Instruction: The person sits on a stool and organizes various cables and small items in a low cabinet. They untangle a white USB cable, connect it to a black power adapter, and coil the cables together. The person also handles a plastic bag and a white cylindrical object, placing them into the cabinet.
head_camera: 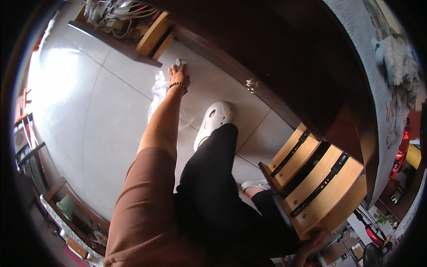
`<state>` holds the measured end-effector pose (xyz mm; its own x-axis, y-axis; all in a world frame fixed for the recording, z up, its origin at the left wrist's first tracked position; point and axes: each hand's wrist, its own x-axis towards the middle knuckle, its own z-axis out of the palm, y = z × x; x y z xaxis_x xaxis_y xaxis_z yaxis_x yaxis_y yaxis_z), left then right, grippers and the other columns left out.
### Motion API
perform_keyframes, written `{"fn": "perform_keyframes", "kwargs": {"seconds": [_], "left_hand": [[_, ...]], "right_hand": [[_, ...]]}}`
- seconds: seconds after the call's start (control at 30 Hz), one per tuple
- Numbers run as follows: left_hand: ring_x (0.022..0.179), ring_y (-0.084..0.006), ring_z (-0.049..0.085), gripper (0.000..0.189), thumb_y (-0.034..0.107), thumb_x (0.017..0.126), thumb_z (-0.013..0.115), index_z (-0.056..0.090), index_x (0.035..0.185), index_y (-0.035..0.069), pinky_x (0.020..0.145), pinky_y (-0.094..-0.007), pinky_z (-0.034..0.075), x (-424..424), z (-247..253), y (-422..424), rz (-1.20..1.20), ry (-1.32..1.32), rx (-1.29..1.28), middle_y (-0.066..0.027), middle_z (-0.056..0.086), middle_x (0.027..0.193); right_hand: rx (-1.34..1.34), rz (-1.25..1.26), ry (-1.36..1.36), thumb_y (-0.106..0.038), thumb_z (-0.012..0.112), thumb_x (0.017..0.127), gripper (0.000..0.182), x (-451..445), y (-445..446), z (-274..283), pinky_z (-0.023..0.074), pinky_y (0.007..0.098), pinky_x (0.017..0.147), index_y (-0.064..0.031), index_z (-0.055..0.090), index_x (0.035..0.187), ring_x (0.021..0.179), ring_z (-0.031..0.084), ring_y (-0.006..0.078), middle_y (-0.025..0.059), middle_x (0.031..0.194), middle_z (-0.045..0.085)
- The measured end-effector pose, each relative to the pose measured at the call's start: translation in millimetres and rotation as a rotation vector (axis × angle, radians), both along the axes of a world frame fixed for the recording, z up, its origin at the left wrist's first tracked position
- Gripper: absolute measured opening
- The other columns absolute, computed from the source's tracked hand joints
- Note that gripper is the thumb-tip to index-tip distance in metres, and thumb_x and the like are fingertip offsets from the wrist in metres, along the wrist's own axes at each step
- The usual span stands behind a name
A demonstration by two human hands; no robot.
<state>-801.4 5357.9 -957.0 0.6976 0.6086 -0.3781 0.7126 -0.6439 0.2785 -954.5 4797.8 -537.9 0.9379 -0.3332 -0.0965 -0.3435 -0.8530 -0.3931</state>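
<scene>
My left hand, with a beaded bracelet on the wrist, reaches down to the tiled floor with its fingers apart. Just at its fingertips lies a small whitish, partly clear item, too small to name. Beside the hand and partly behind my forearm is a crumpled clear plastic bag. My right hand is blurred at the lower right, close to the lower end of a pulled-out wooden drawer; its fingers cannot be made out, nor whether it touches the drawer.
An open drawer holding white cables juts out at the upper left. A dark wooden cabinet runs diagonally, with a gold-coloured ornament on its front. My white clog stands on the floor tiles. Wooden furniture lines the left.
</scene>
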Motion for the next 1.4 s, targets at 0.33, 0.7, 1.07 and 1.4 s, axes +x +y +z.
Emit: {"fn": "perform_keyframes", "kwargs": {"seconds": [0.33,0.7,1.07,1.4], "left_hand": [[0.066,-0.0197,0.061,0.029,0.008,0.069,0.060,0.051,0.096,0.002,0.060,-0.0286,0.049,-83.2,28.2,-50.9,0.570,-0.436,-0.422,-0.0134,0.062,0.075],[0.069,-0.0098,0.050,0.008,0.009,0.084,0.055,0.053,0.091,0.008,0.065,-0.0236,0.042,-125.0,281.0,-111.9,0.601,-0.859,-1.951,0.0003,0.054,0.077],[0.063,-0.0077,0.053,0.009,0.006,0.081,0.058,0.053,0.083,-0.001,0.057,-0.0216,0.047,-148.9,458.3,-265.9,-0.441,-0.728,-1.632,-0.0043,0.058,0.072],[0.058,-0.0069,0.058,0.007,0.006,0.079,0.060,0.059,0.082,-0.001,0.051,-0.0196,0.048,-126.4,459.9,-344.0,-0.998,-0.465,-1.261,-0.0043,0.061,0.068]], "right_hand": [[0.034,-0.037,-0.170,-0.026,0.035,0.090,0.036,-6.6,9.3,-7.5,0.0352,0.0274,0.058,-0.0004,0.048,0.067,0.063,0.042,0.0151,0.0048,0.064,0.044],[0.266,0.041,-0.422,-0.011,0.048,0.087,0.014,5.0,28.2,-0.6,0.0425,0.0237,0.069,0.0023,0.053,0.087,0.072,0.050,0.0121,0.0041,0.075,0.054],[1.156,0.424,-0.259,-0.006,0.054,0.084,0.022,-12.4,144.5,53.1,0.0453,0.0220,0.061,0.0027,0.045,0.101,0.068,0.053,0.0120,0.0078,0.086,0.054],[1.111,0.108,-0.331,-0.002,0.053,0.083,0.011,-50.5,45.9,43.7,0.0423,0.0204,0.061,0.0015,0.049,0.093,0.066,0.051,0.0082,0.0046,0.074,0.053]]}}
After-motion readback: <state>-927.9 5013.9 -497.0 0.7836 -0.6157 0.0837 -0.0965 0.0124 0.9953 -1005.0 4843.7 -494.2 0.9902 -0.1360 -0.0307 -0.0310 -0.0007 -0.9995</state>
